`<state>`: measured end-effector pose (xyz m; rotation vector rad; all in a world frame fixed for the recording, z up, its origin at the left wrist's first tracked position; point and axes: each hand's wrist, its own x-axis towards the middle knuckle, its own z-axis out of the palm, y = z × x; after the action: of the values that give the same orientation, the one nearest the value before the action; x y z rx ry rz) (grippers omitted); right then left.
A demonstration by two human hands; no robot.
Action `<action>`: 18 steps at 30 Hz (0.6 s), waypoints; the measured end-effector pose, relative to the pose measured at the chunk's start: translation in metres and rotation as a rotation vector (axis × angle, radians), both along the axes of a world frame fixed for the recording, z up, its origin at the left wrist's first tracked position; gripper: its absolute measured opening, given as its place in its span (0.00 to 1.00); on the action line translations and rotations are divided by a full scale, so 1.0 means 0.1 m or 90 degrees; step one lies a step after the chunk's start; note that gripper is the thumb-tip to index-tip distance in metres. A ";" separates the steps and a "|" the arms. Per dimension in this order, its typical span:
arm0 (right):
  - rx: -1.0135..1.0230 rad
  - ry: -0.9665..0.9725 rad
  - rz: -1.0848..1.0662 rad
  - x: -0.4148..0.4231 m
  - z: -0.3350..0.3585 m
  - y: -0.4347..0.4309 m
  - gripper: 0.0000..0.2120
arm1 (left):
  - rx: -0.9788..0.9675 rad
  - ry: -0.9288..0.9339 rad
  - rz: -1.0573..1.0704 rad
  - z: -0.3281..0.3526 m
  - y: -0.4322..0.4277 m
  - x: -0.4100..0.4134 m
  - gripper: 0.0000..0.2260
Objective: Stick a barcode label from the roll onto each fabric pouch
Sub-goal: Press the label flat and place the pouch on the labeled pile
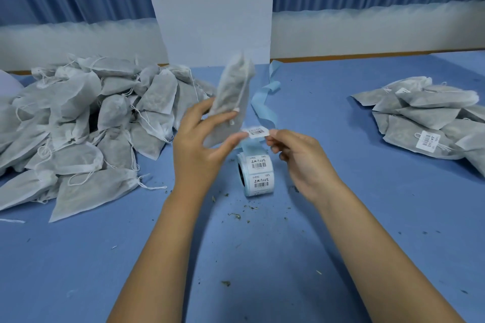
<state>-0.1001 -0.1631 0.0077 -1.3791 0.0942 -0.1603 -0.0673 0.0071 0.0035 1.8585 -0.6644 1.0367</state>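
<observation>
My left hand (pixel 202 139) grips a grey drawstring fabric pouch (pixel 232 92) and holds it upright above the table. My right hand (pixel 296 155) pinches a white barcode label (pixel 258 131) by its right end. The label's left end touches my left thumb, just below the pouch. The label roll (pixel 256 173) stands on the blue table (pixel 341 217) under my hands, with barcode labels facing me. A strip of blue backing paper (pixel 265 110) trails from the roll toward the back.
A big heap of unlabelled pouches (pixel 86 123) fills the left side. A smaller pile of labelled pouches (pixel 430 120) lies at the right. A white pillar (pixel 210 8) rises behind. Dried herb crumbs (pixel 236 215) are scattered on the table near the roll.
</observation>
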 end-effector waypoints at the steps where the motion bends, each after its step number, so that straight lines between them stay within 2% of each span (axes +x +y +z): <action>1: 0.000 -0.019 -0.035 0.01 0.00 -0.02 0.13 | -0.073 0.039 -0.011 0.02 0.00 -0.01 0.09; 3: -0.002 -0.082 -0.074 0.01 0.02 -0.04 0.11 | -0.200 0.109 -0.022 0.04 0.02 -0.01 0.05; 6: 0.040 -0.204 -0.051 -0.02 0.05 0.04 0.08 | -0.253 0.190 -0.075 0.08 -0.01 -0.02 0.13; 9: 0.038 -0.293 0.005 -0.06 0.04 0.16 0.03 | -0.213 0.230 -0.129 0.08 -0.07 -0.06 0.16; 13: -0.049 -0.303 -0.035 -0.05 0.00 0.20 0.03 | -0.160 0.227 -0.175 0.08 -0.10 -0.08 0.19; 18: -0.096 -0.309 -0.078 0.00 -0.04 0.18 0.05 | -0.103 0.225 -0.212 0.04 -0.12 -0.08 0.22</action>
<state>-0.1004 -0.1448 0.0033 -1.4485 -0.2427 -0.6095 -0.0751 -0.0047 0.0075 1.6624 -0.6292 0.5151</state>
